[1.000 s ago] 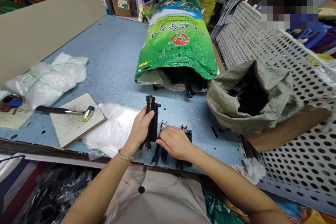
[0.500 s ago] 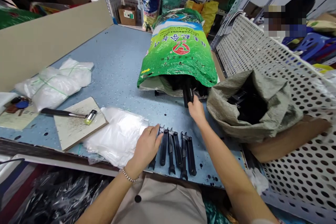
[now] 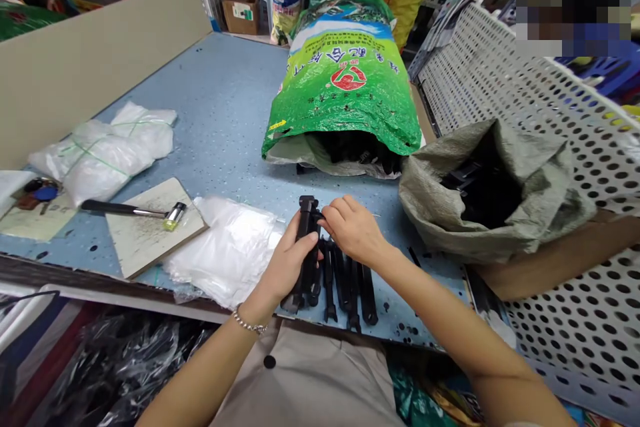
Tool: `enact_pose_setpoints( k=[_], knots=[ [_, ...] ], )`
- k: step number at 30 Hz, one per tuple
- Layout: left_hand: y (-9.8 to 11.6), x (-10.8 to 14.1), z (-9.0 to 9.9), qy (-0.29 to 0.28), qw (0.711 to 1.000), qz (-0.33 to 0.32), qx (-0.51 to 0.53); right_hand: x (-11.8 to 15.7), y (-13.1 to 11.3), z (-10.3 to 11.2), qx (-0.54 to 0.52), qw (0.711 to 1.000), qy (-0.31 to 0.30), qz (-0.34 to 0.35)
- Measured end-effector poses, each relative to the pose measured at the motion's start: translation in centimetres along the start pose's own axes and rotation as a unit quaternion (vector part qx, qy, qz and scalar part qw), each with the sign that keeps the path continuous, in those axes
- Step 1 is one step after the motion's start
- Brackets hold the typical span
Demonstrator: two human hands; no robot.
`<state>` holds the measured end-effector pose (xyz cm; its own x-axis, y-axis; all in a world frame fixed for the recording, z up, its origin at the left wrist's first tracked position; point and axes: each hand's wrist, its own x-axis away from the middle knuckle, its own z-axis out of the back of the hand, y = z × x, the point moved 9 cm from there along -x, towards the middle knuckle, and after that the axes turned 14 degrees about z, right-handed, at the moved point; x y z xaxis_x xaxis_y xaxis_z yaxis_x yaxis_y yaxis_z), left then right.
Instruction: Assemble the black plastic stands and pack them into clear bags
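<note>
My left hand (image 3: 293, 257) is wrapped round a black plastic part (image 3: 309, 213), which stands above the front edge of the blue table. Close beside its upper end, my right hand (image 3: 350, 227) has its fingers pinched together; what they hold, if anything, is too small to tell. Several black folding parts (image 3: 345, 280) lie side by side under and right of my hands. Behind them a green printed sack (image 3: 345, 93) lies with its open mouth toward me, dark items inside. A stack of clear plastic bags (image 3: 225, 250) touches the table left of my left hand.
On the left are a hammer (image 3: 125, 209) on a board (image 3: 155, 230) and a tied plastic bundle (image 3: 105, 157). A grey woven sack (image 3: 435, 203) with black parts stands at the right, by a white perforated panel (image 3: 530, 100). A blurred person is at the upper right.
My right hand has come back from the green sack's mouth toward my left hand. My left hand, earlier resting by the row of parts, is now closed round a black part.
</note>
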<state>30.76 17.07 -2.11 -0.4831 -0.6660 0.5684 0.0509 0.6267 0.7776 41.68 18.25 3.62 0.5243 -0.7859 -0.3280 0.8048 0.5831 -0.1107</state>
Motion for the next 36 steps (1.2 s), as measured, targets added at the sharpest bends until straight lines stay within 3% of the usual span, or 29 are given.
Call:
enact_pose_setpoints(
  k=[4, 6, 11, 14, 16, 19, 22, 25, 30, 36],
  knots=[
    [0.5, -0.1, 1.0, 0.047, 0.997, -0.037, -0.038, 0.1, 1.1, -1.2, -0.085, 0.993, 0.003, -0.085],
    [1.0, -0.4, 1.7, 0.064, 0.996, -0.044, -0.038, 1.0, 0.1, -1.3, -0.13, 0.987, 0.01, -0.096],
    [1.5, -1.4, 2.3, 0.052, 0.998, -0.019, -0.025, 3.3, -7.9, -1.8, -0.049, 0.989, 0.045, 0.132],
    [1.2, -2.0, 2.9, 0.059, 0.995, -0.012, -0.084, 3.8, -9.4, -3.0, -0.046, 0.982, 0.064, 0.174],
    [1.4, -1.9, 4.3, 0.112, 0.978, -0.047, -0.171, 2.9, -8.1, -3.8, -0.103, 0.983, 0.034, 0.146],
    [0.4, -1.3, 6.1, 0.201, 0.906, -0.057, -0.368, -0.1, -3.4, -4.0, -0.185, 0.981, -0.011, 0.049],
    [-2.6, -1.1, 6.2, 0.234, 0.823, 0.013, -0.517, -3.7, 3.5, -5.1, -0.124, 0.981, -0.071, -0.132],
    [-4.6, -1.0, 4.8, 0.245, 0.778, 0.039, -0.578, -6.7, 8.1, -7.2, -0.038, 0.96, -0.131, -0.246],
    [-4.6, -0.9, 3.4, 0.245, 0.74, 0.024, -0.626, -9.4, 10.2, -10.6, -0.019, 0.95, -0.148, -0.275],
    [-2.5, -0.3, 4.0, 0.24, 0.753, -0.033, -0.612, -8.7, 11.1, -12.7, -0.034, 0.943, -0.169, -0.286]
  ],
)
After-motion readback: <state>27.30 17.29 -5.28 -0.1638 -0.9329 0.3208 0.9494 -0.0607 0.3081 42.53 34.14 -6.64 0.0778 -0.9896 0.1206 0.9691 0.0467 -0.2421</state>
